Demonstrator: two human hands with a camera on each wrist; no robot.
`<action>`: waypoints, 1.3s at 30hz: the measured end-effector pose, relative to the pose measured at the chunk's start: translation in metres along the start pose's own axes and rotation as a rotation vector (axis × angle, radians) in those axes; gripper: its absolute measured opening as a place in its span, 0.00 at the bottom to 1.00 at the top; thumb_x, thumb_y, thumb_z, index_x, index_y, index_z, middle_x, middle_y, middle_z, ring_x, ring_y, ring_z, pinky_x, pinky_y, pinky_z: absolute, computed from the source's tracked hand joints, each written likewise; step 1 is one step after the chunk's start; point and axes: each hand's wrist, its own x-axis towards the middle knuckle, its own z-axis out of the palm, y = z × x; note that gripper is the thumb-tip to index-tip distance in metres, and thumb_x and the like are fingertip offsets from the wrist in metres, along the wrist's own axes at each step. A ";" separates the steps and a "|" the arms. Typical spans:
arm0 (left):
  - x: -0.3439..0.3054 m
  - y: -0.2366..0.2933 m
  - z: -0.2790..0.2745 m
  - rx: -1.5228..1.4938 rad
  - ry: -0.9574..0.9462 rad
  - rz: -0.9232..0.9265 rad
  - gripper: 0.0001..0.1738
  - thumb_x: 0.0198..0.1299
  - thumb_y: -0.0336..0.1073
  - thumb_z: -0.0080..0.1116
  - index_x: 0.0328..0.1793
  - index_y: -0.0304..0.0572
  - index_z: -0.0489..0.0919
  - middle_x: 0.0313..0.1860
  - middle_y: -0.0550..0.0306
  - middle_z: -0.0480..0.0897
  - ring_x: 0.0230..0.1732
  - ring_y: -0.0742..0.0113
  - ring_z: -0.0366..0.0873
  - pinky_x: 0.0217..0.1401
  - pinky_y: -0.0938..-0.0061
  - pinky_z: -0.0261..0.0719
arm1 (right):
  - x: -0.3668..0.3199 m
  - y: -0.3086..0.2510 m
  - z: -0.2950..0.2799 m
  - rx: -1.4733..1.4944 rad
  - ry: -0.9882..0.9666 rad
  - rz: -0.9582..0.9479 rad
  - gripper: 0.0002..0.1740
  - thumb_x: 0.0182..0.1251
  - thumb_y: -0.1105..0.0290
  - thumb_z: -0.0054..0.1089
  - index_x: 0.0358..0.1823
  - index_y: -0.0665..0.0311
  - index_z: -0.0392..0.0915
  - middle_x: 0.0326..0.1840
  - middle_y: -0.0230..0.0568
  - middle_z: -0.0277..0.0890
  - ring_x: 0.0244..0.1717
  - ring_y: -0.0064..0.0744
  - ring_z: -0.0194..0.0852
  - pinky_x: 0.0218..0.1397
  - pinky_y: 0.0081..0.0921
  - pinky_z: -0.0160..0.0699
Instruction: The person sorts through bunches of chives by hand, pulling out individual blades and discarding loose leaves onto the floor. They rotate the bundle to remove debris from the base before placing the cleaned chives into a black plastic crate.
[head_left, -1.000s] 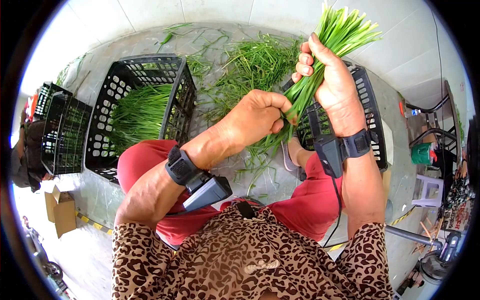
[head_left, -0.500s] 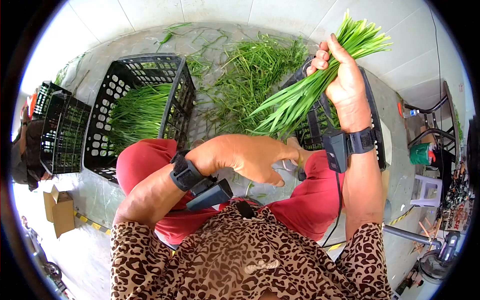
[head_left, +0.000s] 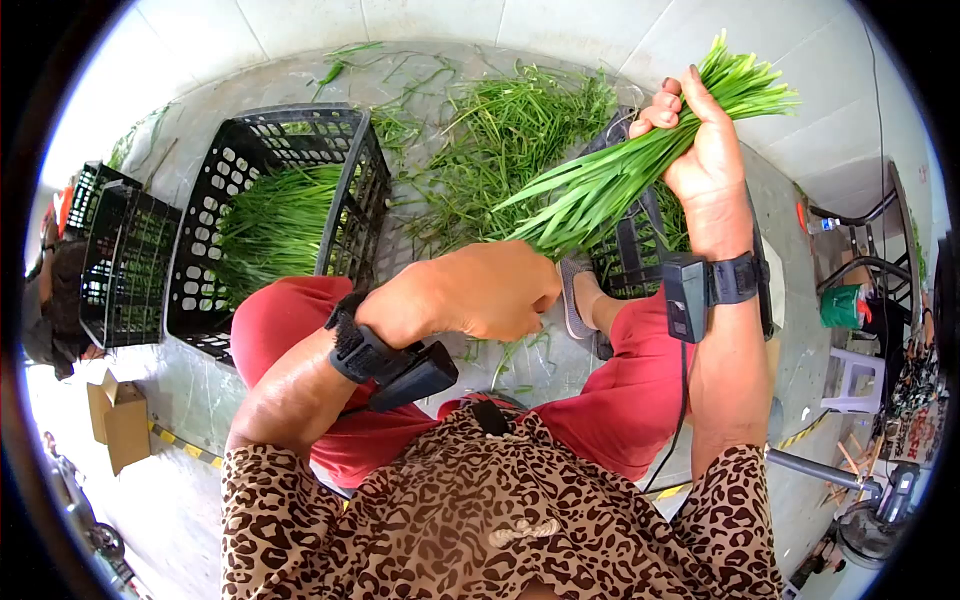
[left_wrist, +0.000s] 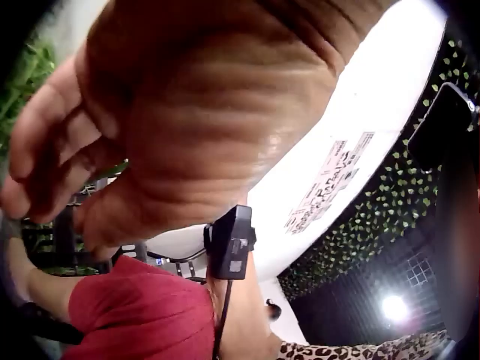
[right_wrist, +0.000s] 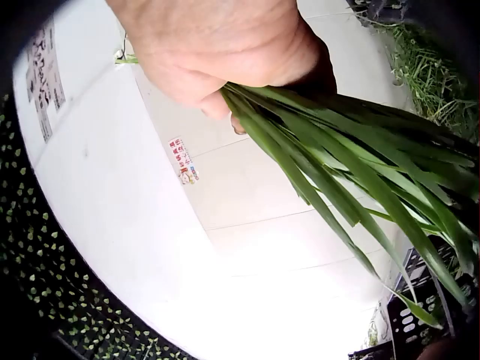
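Note:
A bunch of long green leafy stalks [head_left: 625, 185] is gripped by the right hand [head_left: 705, 165], pale cut ends up at the right and leaf tips hanging down to the left. The right wrist view shows the fingers wrapped round the stalks [right_wrist: 337, 150]. Close by the leaf tips is the left hand [head_left: 480, 290], back upward; its fingers are loosely bent in the left wrist view, apart from the thumb, with nothing visible between them. Whether it touches the leaves is unclear. Behind the bunch stands a black crate [head_left: 765, 290], partly hidden.
At the left, a black crate [head_left: 350, 215] holds green stalks [head_left: 280, 225]. Loose greens [head_left: 520, 120] lie scattered on the floor between the crates. More black crates [head_left: 130, 260] and a cardboard box [head_left: 120, 425] are farther left; a purple stool [head_left: 857, 380] is at the right.
The left hand has let go of the leaves, drawn back toward the body, then risen again beside the leaf tips. The right hand has carried the bunch rightward, its leaves swinging out to the left.

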 end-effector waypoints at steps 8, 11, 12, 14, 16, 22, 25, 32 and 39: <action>0.000 0.007 -0.007 -0.480 -0.102 0.247 0.17 0.55 0.39 0.61 0.46 0.35 0.78 0.36 0.53 0.82 0.36 0.65 0.80 0.39 0.72 0.76 | 0.002 -0.004 -0.008 0.173 -0.049 0.037 0.12 0.66 0.60 0.56 0.34 0.61 0.69 0.23 0.26 0.64 0.25 0.20 0.63 0.40 0.28 0.66; -0.004 0.018 -0.013 -0.665 -0.238 0.302 0.19 0.58 0.38 0.63 0.51 0.35 0.77 0.39 0.58 0.81 0.39 0.74 0.77 0.42 0.78 0.76 | 0.002 -0.006 -0.009 0.224 -0.061 0.040 0.12 0.67 0.60 0.56 0.35 0.61 0.69 0.24 0.26 0.65 0.25 0.20 0.63 0.41 0.28 0.66; -0.005 0.019 -0.012 -0.693 -0.262 0.296 0.19 0.57 0.37 0.63 0.51 0.34 0.77 0.39 0.57 0.81 0.40 0.74 0.77 0.43 0.78 0.76 | 0.002 -0.007 -0.010 0.238 -0.073 0.041 0.12 0.67 0.61 0.55 0.35 0.61 0.69 0.24 0.26 0.65 0.25 0.20 0.63 0.41 0.28 0.66; -0.006 0.019 -0.014 -0.806 -0.287 0.286 0.18 0.57 0.34 0.63 0.52 0.33 0.77 0.40 0.55 0.82 0.41 0.73 0.78 0.44 0.79 0.77 | 0.002 -0.007 -0.011 0.274 -0.117 0.055 0.12 0.67 0.60 0.55 0.35 0.62 0.69 0.24 0.26 0.64 0.25 0.20 0.63 0.41 0.28 0.66; -0.009 0.013 -0.022 -0.974 -0.288 0.276 0.18 0.57 0.31 0.64 0.52 0.31 0.76 0.41 0.52 0.82 0.42 0.71 0.79 0.44 0.80 0.78 | 0.003 -0.008 -0.011 0.318 -0.177 0.076 0.13 0.68 0.60 0.54 0.35 0.62 0.69 0.24 0.26 0.64 0.25 0.20 0.63 0.41 0.28 0.66; -0.015 0.004 -0.043 -1.015 0.602 0.111 0.10 0.59 0.35 0.59 0.43 0.38 0.77 0.34 0.57 0.82 0.32 0.78 0.76 0.32 0.87 0.71 | 0.000 -0.006 -0.005 0.273 -0.203 0.066 0.14 0.69 0.58 0.52 0.35 0.62 0.69 0.24 0.27 0.64 0.26 0.21 0.62 0.41 0.28 0.65; 0.003 -0.004 -0.028 -0.744 0.802 -0.075 0.23 0.57 0.38 0.63 0.55 0.36 0.72 0.43 0.53 0.79 0.43 0.70 0.75 0.45 0.78 0.73 | 0.000 -0.004 -0.004 0.297 -0.243 0.109 0.14 0.68 0.58 0.53 0.35 0.62 0.69 0.24 0.26 0.64 0.26 0.21 0.62 0.40 0.28 0.65; 0.006 -0.010 -0.024 -0.506 0.524 -0.115 0.24 0.54 0.34 0.62 0.56 0.31 0.72 0.39 0.53 0.80 0.40 0.70 0.75 0.45 0.75 0.74 | -0.002 -0.003 0.001 0.249 -0.232 0.119 0.13 0.68 0.58 0.54 0.35 0.61 0.70 0.25 0.26 0.64 0.26 0.20 0.62 0.40 0.28 0.65; -0.004 -0.006 -0.036 -0.807 0.512 -0.157 0.12 0.62 0.36 0.55 0.46 0.36 0.78 0.31 0.66 0.78 0.31 0.79 0.71 0.34 0.82 0.70 | -0.002 -0.003 0.000 0.251 -0.230 0.131 0.14 0.67 0.58 0.55 0.37 0.61 0.69 0.26 0.25 0.64 0.26 0.20 0.63 0.40 0.27 0.65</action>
